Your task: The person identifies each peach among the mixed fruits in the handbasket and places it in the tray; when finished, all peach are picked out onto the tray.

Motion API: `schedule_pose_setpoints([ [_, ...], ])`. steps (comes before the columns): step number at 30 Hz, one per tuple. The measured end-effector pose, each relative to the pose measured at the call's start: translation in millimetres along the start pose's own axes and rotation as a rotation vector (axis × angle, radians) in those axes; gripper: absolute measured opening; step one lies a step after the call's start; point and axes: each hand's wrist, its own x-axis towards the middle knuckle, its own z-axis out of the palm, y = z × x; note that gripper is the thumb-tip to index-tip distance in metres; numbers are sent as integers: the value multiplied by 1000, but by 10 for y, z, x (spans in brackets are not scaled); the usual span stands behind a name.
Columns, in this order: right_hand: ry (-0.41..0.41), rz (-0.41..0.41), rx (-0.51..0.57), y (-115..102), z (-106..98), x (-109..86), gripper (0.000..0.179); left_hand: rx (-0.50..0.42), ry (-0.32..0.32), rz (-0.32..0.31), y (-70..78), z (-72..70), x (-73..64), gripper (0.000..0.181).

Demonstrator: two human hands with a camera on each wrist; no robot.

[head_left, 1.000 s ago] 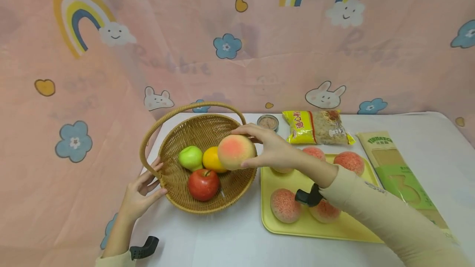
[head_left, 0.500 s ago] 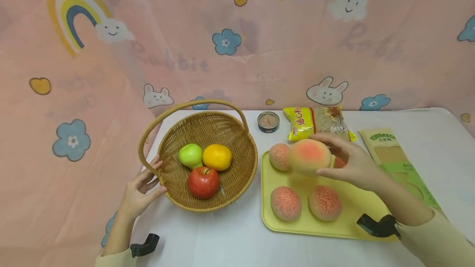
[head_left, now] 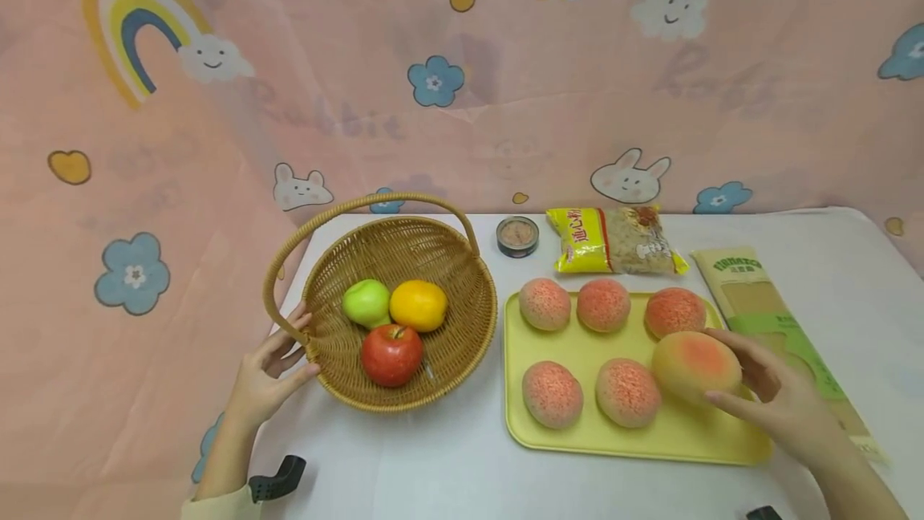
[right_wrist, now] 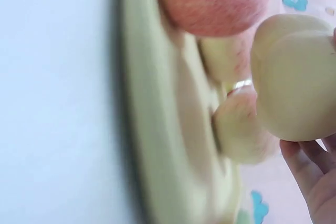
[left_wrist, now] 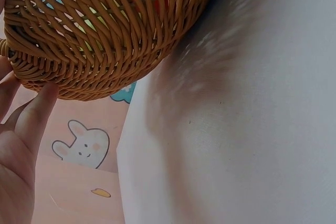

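My right hand (head_left: 783, 392) holds a smooth yellow peach (head_left: 696, 366) with an orange-red blush, thumb on the near side and fingers behind. The peach is above the right part of a yellow tray (head_left: 693, 444); the right wrist view shows its pale underside (right_wrist: 299, 82) raised beside the tray. Several round pink-speckled pieces (head_left: 552, 394) with pale undersides lie on the tray. My left hand (head_left: 263, 383) grips the wicker basket (head_left: 462, 347) at the handle's left base, thumb against the outer wall. In it sit a green fruit (head_left: 366, 303), a yellow fruit (head_left: 419, 306) and a red apple (head_left: 392, 355).
Behind the tray lie a round tin (head_left: 516, 236) and a yellow pasta bag (head_left: 617, 241). A long green-and-tan packet (head_left: 783, 335) lies along the tray's right side. A pink printed cloth (head_left: 346, 62) hangs behind the white table (head_left: 426, 464).
My right hand has carried the peach from over the basket, rightward across the tray, to the tray's right part. The left hand has stayed at the basket.
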Motion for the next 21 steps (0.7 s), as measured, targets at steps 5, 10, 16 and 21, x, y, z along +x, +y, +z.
schedule_pose_setpoints([
  [5,-6,92,-40,149,22,-153,70,-6,-2,6,-16,-3,-11,63],
  [10,5,123,-88,229,40,-187,71,-11,-5,6,-6,0,-1,63],
  [16,-12,152,-133,288,39,-181,72,-5,1,-9,14,1,5,64],
  [21,-59,124,-113,313,0,-182,73,-7,0,-6,22,1,11,63],
])
